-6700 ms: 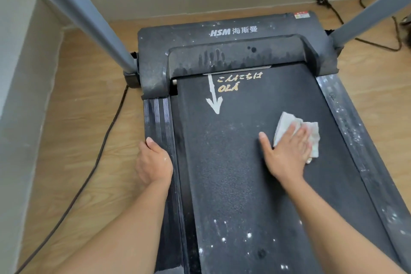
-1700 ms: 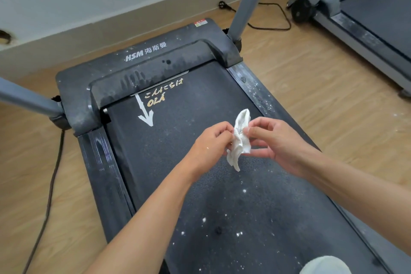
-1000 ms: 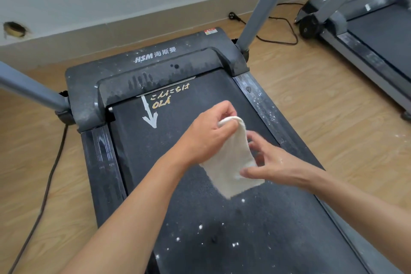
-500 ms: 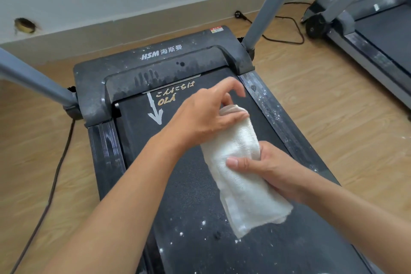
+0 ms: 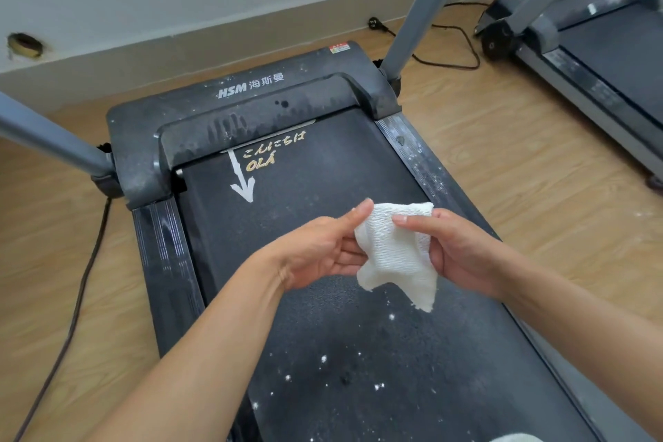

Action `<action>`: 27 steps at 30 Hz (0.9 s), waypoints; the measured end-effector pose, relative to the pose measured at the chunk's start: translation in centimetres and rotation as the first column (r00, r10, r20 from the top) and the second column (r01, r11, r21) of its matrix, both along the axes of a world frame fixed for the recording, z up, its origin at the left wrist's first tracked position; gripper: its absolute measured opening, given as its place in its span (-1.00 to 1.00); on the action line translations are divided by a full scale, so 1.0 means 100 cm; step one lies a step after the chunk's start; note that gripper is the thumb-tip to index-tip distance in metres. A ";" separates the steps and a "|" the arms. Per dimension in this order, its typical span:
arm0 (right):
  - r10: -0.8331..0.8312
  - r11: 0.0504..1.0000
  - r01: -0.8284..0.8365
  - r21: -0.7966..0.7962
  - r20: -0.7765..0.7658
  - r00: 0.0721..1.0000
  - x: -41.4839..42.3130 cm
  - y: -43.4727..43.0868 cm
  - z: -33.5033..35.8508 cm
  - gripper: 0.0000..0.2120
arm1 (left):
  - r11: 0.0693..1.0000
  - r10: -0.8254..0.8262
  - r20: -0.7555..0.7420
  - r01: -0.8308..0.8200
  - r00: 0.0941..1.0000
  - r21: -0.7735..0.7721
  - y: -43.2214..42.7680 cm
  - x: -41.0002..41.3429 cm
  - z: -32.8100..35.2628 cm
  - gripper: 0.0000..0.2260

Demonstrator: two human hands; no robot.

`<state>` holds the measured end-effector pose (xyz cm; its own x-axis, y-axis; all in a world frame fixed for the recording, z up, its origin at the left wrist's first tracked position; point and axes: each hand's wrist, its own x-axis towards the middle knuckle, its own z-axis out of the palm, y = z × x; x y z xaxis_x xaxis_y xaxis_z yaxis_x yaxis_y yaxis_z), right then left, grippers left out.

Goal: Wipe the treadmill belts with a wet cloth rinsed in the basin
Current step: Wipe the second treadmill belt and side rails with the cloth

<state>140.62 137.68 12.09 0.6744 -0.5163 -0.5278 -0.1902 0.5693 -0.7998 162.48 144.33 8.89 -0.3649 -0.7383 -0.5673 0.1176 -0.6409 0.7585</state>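
Observation:
A white woven cloth (image 5: 394,251) hangs in the air above the black treadmill belt (image 5: 323,352). My left hand (image 5: 323,251) pinches its upper left corner between thumb and fingers. My right hand (image 5: 455,251) pinches its upper right edge, thumb on top. The cloth is spread between both hands and its lower corners droop. The belt carries a white arrow, yellow lettering and scattered white specks near me. No basin is in view.
Grey uprights (image 5: 423,11) rise from the dusty motor cover (image 5: 251,97) on both sides. A second treadmill (image 5: 610,57) stands at the right. Black cables (image 5: 75,298) run along the wooden floor at the left and behind. A white rounded object (image 5: 516,437) shows at the bottom edge.
The cloth left the belt and both hands took it up. Over the last second they unfolded and turned it; it now hangs spread between my two pinching hands.

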 end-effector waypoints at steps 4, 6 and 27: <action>0.015 1.000 -0.016 -0.015 -0.068 0.998 -0.004 -0.007 -0.005 -0.64 | 0.953 0.289 0.025 -0.285 0.957 -0.105 -0.005 -0.004 -0.010 -0.70; -0.023 0.998 0.017 -0.057 -0.105 0.994 -0.005 -0.010 -0.009 -0.66 | 0.929 0.350 0.072 -0.336 0.934 -0.158 -0.007 -0.007 -0.016 -0.76; -0.343 0.898 0.308 -0.315 -0.062 0.937 0.002 -0.011 -0.024 -0.85 | 0.817 0.554 0.447 -0.356 0.702 -0.455 -0.009 -0.015 -0.012 -0.80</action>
